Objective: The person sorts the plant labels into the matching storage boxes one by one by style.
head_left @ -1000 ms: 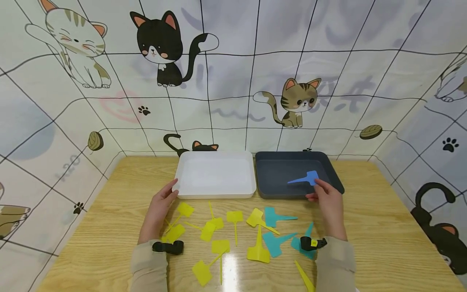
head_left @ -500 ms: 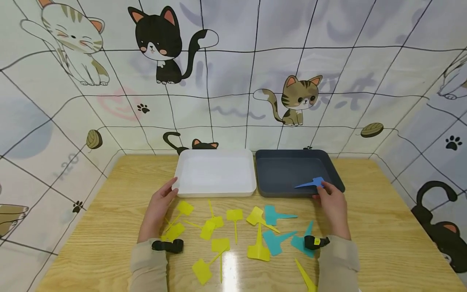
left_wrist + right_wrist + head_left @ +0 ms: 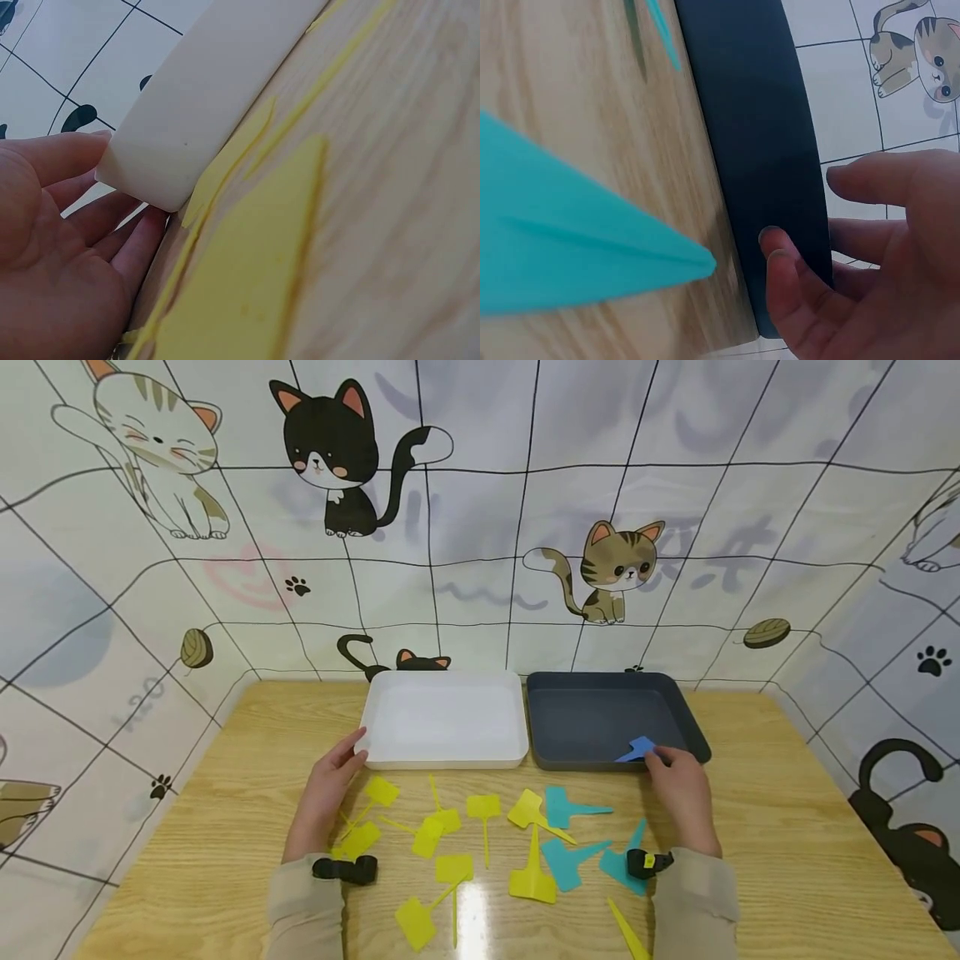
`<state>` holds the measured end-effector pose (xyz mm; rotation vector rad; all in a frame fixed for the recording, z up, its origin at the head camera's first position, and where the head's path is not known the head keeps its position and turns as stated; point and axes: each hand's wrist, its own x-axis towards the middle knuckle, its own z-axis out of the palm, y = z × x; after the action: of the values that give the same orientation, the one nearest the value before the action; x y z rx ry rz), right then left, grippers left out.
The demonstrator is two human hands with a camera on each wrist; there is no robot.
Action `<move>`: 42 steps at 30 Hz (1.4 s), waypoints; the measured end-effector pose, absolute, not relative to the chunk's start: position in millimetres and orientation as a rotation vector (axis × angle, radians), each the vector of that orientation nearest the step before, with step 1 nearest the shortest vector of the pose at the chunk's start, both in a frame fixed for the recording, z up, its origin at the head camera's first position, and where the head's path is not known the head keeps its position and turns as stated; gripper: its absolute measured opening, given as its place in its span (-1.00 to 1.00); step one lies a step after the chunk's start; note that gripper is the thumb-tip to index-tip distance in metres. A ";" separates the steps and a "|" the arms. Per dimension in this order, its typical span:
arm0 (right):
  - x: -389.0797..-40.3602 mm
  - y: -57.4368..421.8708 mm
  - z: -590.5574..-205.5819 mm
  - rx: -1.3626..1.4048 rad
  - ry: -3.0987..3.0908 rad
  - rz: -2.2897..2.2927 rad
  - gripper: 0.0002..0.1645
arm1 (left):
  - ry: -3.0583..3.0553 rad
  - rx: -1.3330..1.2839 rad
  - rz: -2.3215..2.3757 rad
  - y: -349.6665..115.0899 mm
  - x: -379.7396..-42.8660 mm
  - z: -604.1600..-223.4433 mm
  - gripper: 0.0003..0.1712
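My left hand [image 3: 336, 777] holds the front left corner of the white tray [image 3: 442, 765]; in the left wrist view the thumb and fingers lie about that corner. At the dark grey tray [image 3: 585, 760], my right hand [image 3: 681, 785] is at the front rim, close to a blue T-shaped plant label [image 3: 640, 748] inside. In the right wrist view, the right thumb and index finger are apart, with no label visible between them, and some fingertips show against the tray's outer wall. The index fingertip is hidden behind that wall.
Several yellow plant labels [image 3: 483, 806] lie on the wooden table [image 3: 225, 810] before the trays, some overlapping. Teal labels [image 3: 573, 862] lie to their right, partly under the right wrist. A cat-print cloth [image 3: 480, 593] closes off the back and sides.
My right hand has shifted slightly right with the blue label, which has come down and turned toward the dark tray's front wall. The thumb and index finger now stand apart. The left hand stays put.
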<state>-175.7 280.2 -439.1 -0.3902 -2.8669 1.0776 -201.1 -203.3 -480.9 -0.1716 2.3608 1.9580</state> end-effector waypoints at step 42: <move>-135.1 255.8 -374.6 -0.181 -2.537 1.198 -0.57 | 2.371 -0.167 1.917 -204.0 -198.5 -478.0 -0.46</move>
<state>-135.1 255.8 -374.6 -0.1808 -2.5367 1.1979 -198.5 -204.0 -478.0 -0.1668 2.3710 1.9175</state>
